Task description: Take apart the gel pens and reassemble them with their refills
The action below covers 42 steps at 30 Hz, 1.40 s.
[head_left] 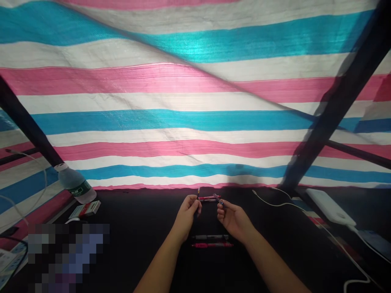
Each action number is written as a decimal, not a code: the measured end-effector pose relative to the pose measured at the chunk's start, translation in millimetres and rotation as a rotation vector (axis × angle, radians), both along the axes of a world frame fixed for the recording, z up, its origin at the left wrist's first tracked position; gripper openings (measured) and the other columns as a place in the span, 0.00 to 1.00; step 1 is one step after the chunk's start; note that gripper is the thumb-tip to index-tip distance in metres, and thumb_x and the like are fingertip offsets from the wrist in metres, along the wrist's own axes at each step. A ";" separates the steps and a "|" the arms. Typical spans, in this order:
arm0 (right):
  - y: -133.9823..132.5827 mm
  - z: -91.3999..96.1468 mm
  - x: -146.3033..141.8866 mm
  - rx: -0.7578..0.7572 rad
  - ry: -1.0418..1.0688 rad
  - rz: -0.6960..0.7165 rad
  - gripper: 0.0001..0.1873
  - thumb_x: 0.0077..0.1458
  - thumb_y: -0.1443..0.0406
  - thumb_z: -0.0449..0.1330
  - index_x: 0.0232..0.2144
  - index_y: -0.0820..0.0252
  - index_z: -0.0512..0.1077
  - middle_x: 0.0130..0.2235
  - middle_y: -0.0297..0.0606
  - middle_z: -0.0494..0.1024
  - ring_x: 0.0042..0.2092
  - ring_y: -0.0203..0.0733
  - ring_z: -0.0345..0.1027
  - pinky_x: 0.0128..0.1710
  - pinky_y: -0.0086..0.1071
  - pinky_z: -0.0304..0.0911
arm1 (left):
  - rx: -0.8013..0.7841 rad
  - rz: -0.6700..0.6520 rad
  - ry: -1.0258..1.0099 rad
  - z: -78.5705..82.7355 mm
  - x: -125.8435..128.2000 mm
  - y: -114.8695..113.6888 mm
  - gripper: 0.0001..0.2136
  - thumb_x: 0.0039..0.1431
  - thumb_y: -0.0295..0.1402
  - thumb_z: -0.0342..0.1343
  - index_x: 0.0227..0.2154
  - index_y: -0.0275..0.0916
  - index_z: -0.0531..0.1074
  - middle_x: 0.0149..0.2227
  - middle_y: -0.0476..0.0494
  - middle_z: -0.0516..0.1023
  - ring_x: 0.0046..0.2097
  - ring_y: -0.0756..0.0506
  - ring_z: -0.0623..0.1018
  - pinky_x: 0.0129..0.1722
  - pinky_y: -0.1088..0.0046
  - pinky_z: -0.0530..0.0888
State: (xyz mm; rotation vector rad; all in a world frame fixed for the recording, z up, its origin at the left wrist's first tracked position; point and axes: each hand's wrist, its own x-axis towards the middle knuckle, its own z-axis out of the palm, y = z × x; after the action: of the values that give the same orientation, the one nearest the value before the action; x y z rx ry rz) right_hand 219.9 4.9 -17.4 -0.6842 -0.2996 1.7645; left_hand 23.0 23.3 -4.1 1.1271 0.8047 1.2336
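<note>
Two hands held pen parts above a black table

Nearest, in the lower middle of the frame, two pens lay flat on the table [146,268], one just above the other and both lying crosswise. The red pen [212,245] was bright pinkish red toward its left end and darker toward its right; the grey pen [210,237] looked dull and partly dark.

A little farther up, at the centre, the left hand [187,209] pinched a slim rod [198,193] between thumb and fingers. The rod was dark low down, with a paler, yellowish upper stretch, and stood nearly upright. The right hand [229,213] gripped a pen piece [218,199], thin and shiny with a dark, purplish look, its upper end leaning toward the upper left; finer detail was too small to tell. The forearms rose from the bottom edge and converged, the hands near each other but apart, the right one with its fingers curled inward.

Just behind the hands lay more red, a pair of far pens [209,198], partly hidden.

At left stood a tilted bottle [76,185] behind a small box [85,209]; at right lay a white power bank [331,207] with a cable [360,240]. Beyond everything, a striped sheet [183,122] filled the upper frame.
</note>
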 end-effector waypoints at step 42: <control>-14.7 10.5 -9.5 0.424 -0.735 -0.308 0.14 0.56 0.51 0.66 0.38 0.52 0.77 0.29 0.33 0.72 0.32 0.42 0.65 0.36 0.35 0.63 | -0.410 -0.138 -0.142 2.6 3.5 -8.0 0.16 0.45 0.36 0.75 0.33 0.31 0.79 0.33 0.37 0.80 0.28 0.53 0.72 0.18 0.83 0.53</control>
State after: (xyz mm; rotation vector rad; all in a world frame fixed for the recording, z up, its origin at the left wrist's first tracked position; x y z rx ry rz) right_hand 210.4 -9.9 -6.9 -0.9830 -0.9792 1.0531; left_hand 26.5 15.3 -1.5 0.7395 0.8123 0.9663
